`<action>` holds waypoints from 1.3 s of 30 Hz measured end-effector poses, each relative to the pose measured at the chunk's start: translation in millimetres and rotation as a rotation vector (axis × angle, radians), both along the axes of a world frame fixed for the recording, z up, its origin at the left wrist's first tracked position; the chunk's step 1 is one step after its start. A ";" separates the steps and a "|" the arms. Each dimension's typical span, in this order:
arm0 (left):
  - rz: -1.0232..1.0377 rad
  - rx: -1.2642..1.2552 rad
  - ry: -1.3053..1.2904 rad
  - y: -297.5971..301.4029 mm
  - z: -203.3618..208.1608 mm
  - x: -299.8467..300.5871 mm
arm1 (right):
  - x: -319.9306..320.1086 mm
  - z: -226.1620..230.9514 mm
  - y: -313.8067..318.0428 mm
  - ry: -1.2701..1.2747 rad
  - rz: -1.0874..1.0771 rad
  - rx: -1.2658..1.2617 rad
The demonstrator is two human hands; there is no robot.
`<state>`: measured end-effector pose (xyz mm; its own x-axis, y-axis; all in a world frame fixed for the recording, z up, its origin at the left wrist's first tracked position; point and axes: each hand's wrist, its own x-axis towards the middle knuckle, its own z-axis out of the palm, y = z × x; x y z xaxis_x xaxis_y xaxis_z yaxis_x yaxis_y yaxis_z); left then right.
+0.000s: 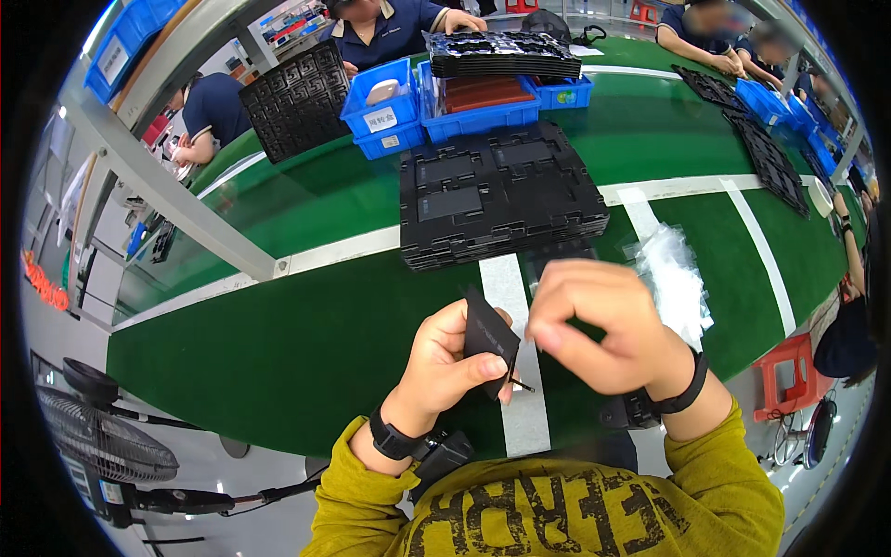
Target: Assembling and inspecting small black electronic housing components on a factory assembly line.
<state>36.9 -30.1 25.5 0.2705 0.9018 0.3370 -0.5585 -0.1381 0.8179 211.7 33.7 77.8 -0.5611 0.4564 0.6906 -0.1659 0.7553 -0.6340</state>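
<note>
Two bare hands over the green worktop (278, 362), close to its near edge, and it's the left hand (444, 367) that has the goods: a flat black piece (489, 336), tilted up steeply, pinched between the thumb on its face and the fingers behind. A thin dark strip (523, 384) juts out at its lower end! Just beside it hangs the right hand (594, 325), fingers curled in, thumb near the index finger; whether those tips grip anything, I cannot tell. Below runs a white stripe (525, 422), straight in from the near edge. Over toward the right end, near the right hand, lies a loose pile of clear film (675, 286). At the worktop's far edge stands a stack of black trays (506, 243), blue bins (483, 126) behind it, and a co-worker (380, 39) beyond, one hand on a second tray stack (501, 67).
</note>
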 end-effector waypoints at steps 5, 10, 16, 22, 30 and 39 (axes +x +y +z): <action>0.007 0.004 0.013 0.0 0.3 3.4 | 0.1 2.5 -5.1 -0.016 0.227 -0.031; -0.128 -0.078 0.087 0.0 -0.4 -0.8 | 0.1 -3.4 -3.5 -0.028 0.291 -0.127; -0.238 -0.153 0.148 0.6 1.7 -8.1 | -1.3 -5.4 -3.6 -0.050 0.372 -0.141; -0.499 -0.171 0.105 1.2 -7.1 -6.1 | -2.6 -13.9 7.6 -0.059 0.220 -0.080; -0.109 -0.045 0.098 -1.2 13.3 8.3 | -8.9 -40.8 29.8 0.199 0.370 -0.493; 0.765 0.030 0.221 3.2 40.7 28.3 | -29.5 -34.9 -11.7 0.075 -0.155 -0.095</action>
